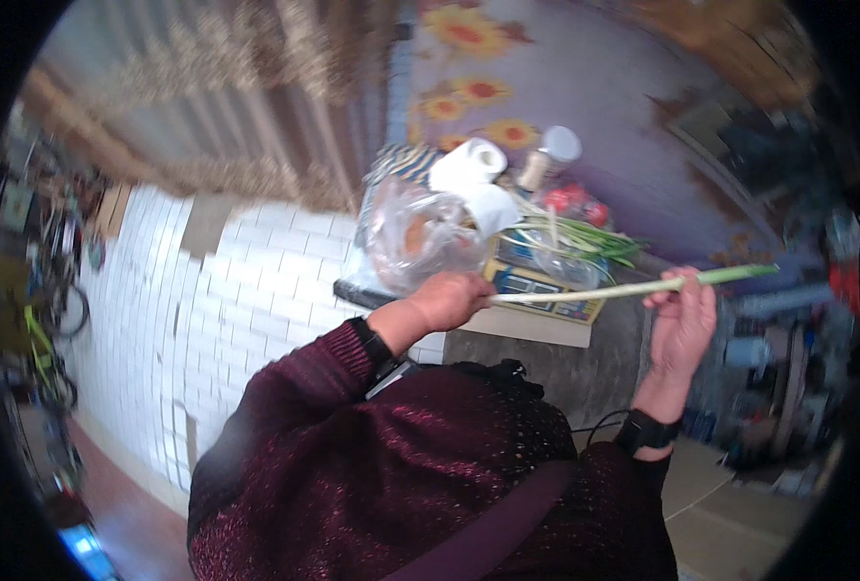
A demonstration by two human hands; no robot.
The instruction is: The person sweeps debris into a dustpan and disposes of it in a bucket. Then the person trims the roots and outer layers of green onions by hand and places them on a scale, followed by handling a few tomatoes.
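My left hand [453, 299] grips the white root end of a long green onion [575, 295]. The stalk runs to the right, where my right hand [684, 319] holds its green part between thumb and fingers. Behind the stalk lies a bunch of green onions [589, 240], its green tops pointing right. A clear plastic bag [419, 240] with orange-brown contents sits just beyond my left hand. Below the stalk's middle is a flat yellow and blue box or board [539, 292], partly covered by a small clear bag [568, 269].
A paper roll [470, 163], a jar with a white lid [560, 145] and red items in plastic [575, 203] stand at the back, by a wall with printed flowers [466, 33]. A curtain [255, 94] hangs at upper left. A dark cable [607, 417] lies near my right wrist.
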